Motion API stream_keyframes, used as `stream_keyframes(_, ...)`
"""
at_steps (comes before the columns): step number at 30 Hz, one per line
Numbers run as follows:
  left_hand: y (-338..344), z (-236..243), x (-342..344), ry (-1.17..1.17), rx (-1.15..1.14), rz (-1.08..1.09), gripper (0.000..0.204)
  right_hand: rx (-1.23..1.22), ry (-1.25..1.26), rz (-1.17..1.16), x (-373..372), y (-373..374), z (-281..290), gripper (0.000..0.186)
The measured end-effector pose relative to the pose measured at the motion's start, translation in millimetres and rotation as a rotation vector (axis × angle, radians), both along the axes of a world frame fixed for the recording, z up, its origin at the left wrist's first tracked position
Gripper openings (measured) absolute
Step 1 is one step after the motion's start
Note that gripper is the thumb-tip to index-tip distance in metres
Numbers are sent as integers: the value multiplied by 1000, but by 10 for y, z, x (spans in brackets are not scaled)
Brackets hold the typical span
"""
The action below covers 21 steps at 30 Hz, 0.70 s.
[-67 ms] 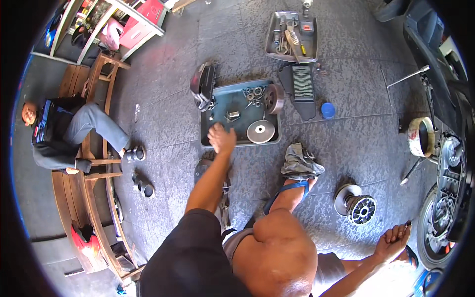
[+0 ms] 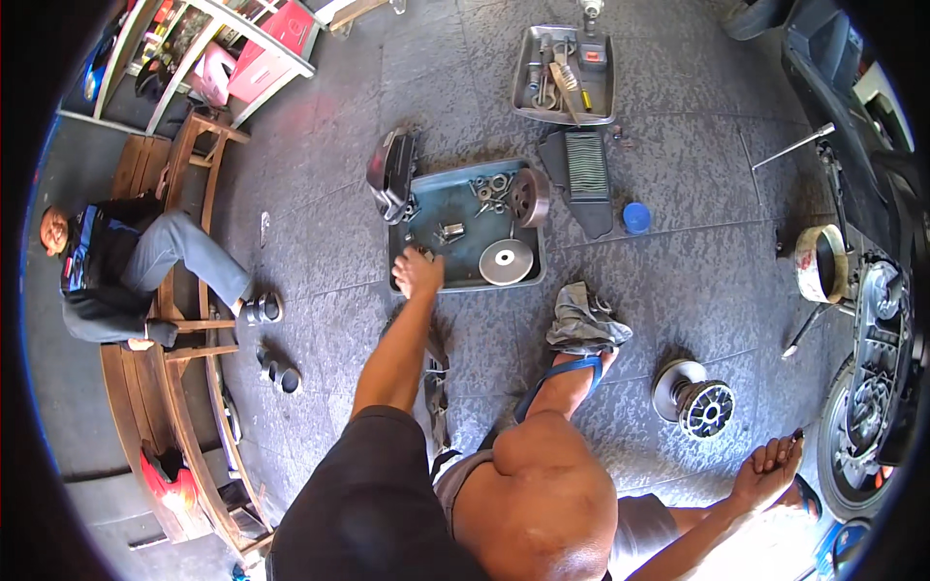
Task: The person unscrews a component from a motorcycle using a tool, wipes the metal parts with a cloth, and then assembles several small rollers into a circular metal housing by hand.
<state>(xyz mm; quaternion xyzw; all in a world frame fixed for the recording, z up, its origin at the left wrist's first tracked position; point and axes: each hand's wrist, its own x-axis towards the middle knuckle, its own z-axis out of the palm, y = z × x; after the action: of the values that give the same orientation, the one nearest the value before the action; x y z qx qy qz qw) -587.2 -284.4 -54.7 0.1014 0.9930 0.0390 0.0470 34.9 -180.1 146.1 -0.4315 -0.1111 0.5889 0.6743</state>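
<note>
1. The left hand [image 2: 418,273] rests spread over small parts at the near-left corner of the tray [image 2: 463,283] on the floor; a careless sweep could scatter bolts [image 2: 489,186].
2. The right hand [image 2: 765,472] lies half-curled and empty (near the pulley [image 2: 694,399]); leaning back might knock it over.

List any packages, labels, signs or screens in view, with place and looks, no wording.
Round blue lid or tin: on the floor right of the teal parts tray, beside the black air filter.
Pink and red boxes: on the white shelf at upper left.
No signs or screens visible.
</note>
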Motion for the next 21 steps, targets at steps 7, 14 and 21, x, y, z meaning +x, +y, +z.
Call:
stream_keyframes(7, 329, -228, -326, -248, -243, -98, 92, -196, -170, -196, -153, -167, 86, 12)
stream_keyframes(14, -55, -563, -411, -106, -339, -386, 23, -348, -181, -118, -424, -200, 162, 17)
stream_keyframes(21, 242, 157, -14, 186, 163, -498, 32, -191, 3, -92, -373, -455, 187, 8)
